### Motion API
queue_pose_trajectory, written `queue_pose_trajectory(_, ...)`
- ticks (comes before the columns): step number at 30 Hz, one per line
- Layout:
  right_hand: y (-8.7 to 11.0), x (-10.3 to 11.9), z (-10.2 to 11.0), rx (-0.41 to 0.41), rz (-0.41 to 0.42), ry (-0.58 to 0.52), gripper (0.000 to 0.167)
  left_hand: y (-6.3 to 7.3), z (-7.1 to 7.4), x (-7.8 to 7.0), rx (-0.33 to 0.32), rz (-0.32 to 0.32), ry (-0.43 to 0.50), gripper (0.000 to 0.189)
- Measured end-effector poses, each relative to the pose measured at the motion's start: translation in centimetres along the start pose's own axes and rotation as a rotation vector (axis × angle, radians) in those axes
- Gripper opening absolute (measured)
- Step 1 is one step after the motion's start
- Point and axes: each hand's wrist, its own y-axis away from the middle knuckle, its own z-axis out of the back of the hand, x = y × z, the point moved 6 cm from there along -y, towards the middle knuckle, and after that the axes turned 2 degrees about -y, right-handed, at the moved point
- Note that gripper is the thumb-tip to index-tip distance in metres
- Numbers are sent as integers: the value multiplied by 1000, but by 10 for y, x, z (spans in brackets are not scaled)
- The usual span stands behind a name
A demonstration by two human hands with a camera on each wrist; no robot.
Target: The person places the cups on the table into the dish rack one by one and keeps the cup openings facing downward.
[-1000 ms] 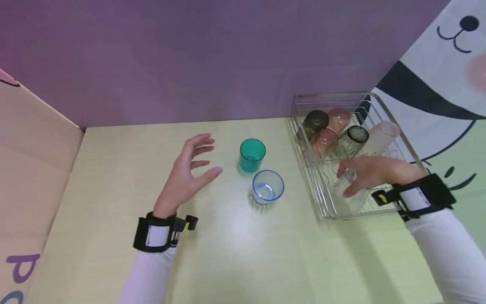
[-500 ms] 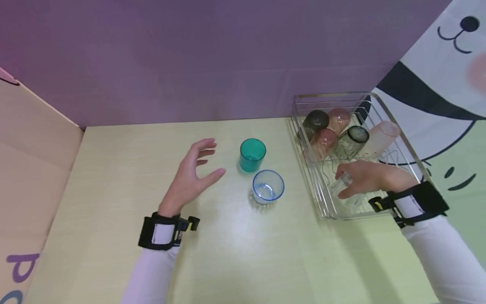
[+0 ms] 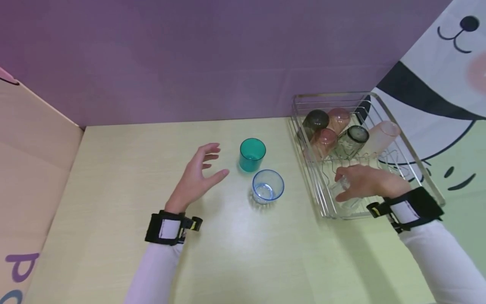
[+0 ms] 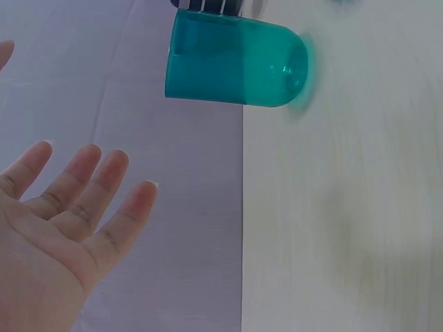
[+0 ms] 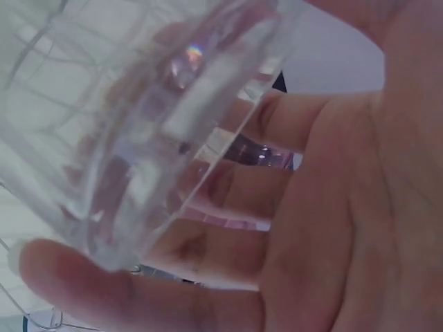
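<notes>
My right hand [image 3: 360, 182] grips a clear glass [image 3: 343, 185] near its thick base, inside the front part of the wire rack [image 3: 322, 207]. In the right wrist view the fingers and thumb curl round the glass [image 5: 173, 131]. My left hand [image 3: 195, 179] hovers over the table with its fingers loosely bent and nothing in them. To its right stand a green tumbler [image 3: 252, 155] and, nearer me, a clear tumbler with a blue rim [image 3: 268, 187], both upright. The left wrist view shows the green tumbler [image 4: 235, 59] beyond the fingers.
Upside-down glasses fill the rack's back half: a dark one [image 3: 316, 120], pink ones [image 3: 324, 139], a grey-green one [image 3: 353, 139] and a tall frosted pink one [image 3: 381, 137]. A purple wall [image 3: 190, 63] rises behind the table [image 3: 228, 261]; a printed panel borders the right side.
My right hand has moved slightly left and toward me within the rack, the clear glass in its grip. My left hand has drifted a little right and toward me. Both tumblers stay put.
</notes>
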Motion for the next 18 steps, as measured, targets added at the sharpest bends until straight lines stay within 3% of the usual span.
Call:
queue_pose_trajectory(9,-3,0,-4,-2,-47,32,66,0,0,5,1,28,-11,72)
queue_pose_trajectory(18,-5,4,-5,-43,-43,50,64,1,2,7,3,36,-19,73)
